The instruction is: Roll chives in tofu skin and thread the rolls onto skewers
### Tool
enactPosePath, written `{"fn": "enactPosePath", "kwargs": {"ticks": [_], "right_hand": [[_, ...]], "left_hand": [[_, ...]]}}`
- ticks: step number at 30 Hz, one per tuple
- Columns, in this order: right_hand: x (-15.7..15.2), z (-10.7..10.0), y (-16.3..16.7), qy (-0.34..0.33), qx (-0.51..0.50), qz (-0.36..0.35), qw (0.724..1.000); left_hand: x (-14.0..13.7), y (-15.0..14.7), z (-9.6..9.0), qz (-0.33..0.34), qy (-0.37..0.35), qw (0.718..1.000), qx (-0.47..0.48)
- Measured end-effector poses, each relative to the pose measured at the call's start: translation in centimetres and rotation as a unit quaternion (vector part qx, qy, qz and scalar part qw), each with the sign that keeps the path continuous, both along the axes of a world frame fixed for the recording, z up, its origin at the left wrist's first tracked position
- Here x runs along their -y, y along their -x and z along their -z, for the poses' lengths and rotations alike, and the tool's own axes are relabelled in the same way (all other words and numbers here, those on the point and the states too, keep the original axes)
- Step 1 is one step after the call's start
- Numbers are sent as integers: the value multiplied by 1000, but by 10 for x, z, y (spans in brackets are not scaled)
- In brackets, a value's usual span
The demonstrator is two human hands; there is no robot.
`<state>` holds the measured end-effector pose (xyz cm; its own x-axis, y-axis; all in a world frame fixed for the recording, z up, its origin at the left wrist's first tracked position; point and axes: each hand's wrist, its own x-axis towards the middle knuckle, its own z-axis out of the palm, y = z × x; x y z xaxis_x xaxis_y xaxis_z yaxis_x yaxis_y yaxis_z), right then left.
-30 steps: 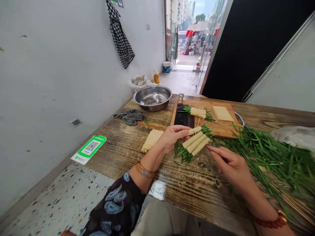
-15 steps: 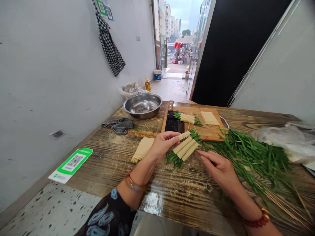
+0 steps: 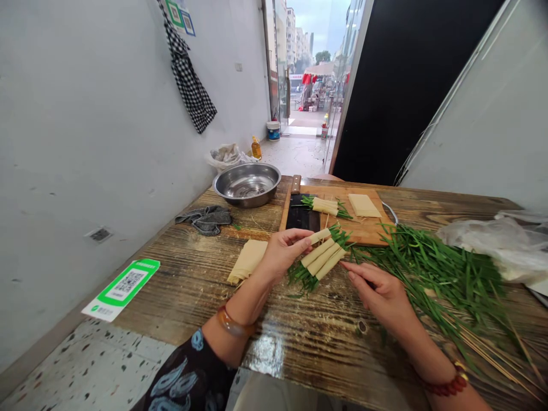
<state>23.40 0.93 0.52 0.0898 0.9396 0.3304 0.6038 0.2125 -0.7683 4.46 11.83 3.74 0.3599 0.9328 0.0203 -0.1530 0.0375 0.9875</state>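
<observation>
My left hand is closed on the upper end of a row of tofu-skin rolls with green chives poking out of both ends. Thin stick tips stick out just past the top roll. On the other side of the row, my right hand is pinched at the lowest roll, on what looks like the end of a bamboo skewer, mostly hidden by the fingers. Left of my left hand lies a stack of tofu-skin sheets. Loose chives spread out right of my right hand.
Behind the hands is a cutting board with a cleaver, another chive roll bundle and cut sheets. A steel basin, grey cloth, plastic bag and bamboo skewers are around.
Both hands and the rolls stay almost where they were. The whole view has shifted very slightly.
</observation>
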Motion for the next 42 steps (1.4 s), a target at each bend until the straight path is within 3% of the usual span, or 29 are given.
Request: {"fn": "enactPosePath", "kwargs": {"ticks": [16,26,33,42], "right_hand": [[1,-2,1,32,-59,5,998],[1,2,4,42,-120,13,992],[2,5,9,129,-226,10,966],[1,2,10,153,-294,14,944]], "left_hand": [[1,0,1,13,-73,996,-48],[2,-1,4,30,-63,997,-19],[-1,-1,9,7,-123,992,-40],[-2,0,8,26,-128,991,-33]]}}
